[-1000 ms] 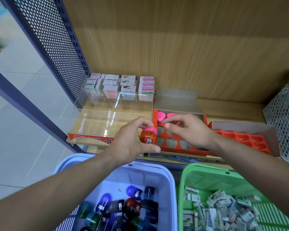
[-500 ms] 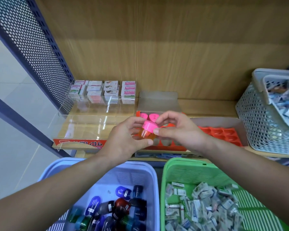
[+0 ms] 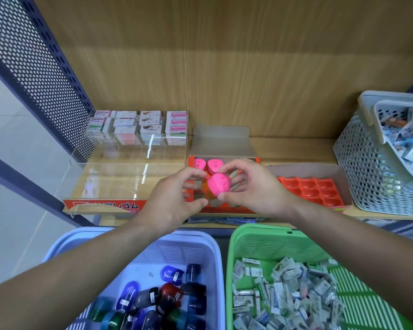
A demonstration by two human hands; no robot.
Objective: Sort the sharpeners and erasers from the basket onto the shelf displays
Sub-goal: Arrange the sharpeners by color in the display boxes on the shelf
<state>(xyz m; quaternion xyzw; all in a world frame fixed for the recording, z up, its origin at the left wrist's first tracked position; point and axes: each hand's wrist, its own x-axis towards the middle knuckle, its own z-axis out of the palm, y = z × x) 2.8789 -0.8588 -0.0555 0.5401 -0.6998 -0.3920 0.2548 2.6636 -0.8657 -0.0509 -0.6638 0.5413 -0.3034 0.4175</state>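
Holding a sharpener (image 3: 218, 188) at the centre of the frame, I grip it from both sides. My left hand (image 3: 174, 201) has its thumb and curled fingers on the translucent orange body. My right hand (image 3: 250, 186) pinches the cap between thumb and forefinger. The cap is bright pink and egg-shaped, with two small holes in its face, and it tilts toward me. I hold it just above the open red box (image 3: 222, 141), where two pink-capped twins (image 3: 214, 164) stand in the back-left slots, just behind my fingers. At lower left a blue basket (image 3: 216, 258) holds dark, blue and red sharpeners (image 3: 167, 296). At lower right a green basket (image 3: 231, 258) holds wrapped erasers (image 3: 284, 289).
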